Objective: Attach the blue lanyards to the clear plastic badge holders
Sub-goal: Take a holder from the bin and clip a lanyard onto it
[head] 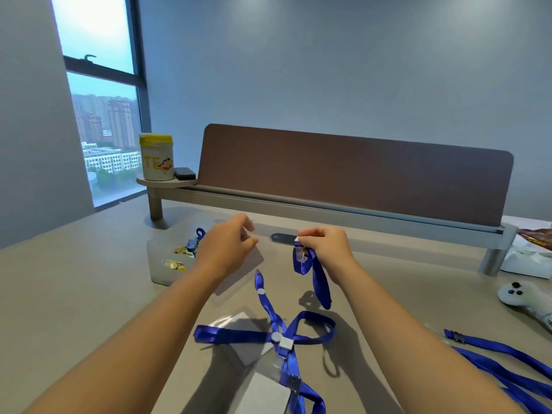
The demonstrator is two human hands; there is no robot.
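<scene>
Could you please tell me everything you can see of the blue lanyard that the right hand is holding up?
The blue lanyard is a flat woven ribbon, glossy and limp. The right hand pinches its top end above the table, where a clear plastic clip strap with a pale tip shows beside the fingers. Below the hand the ribbon folds into a short loop and a longer one, hanging free and casting a shadow on the table. It does not touch the badge holder in the left hand.
</scene>
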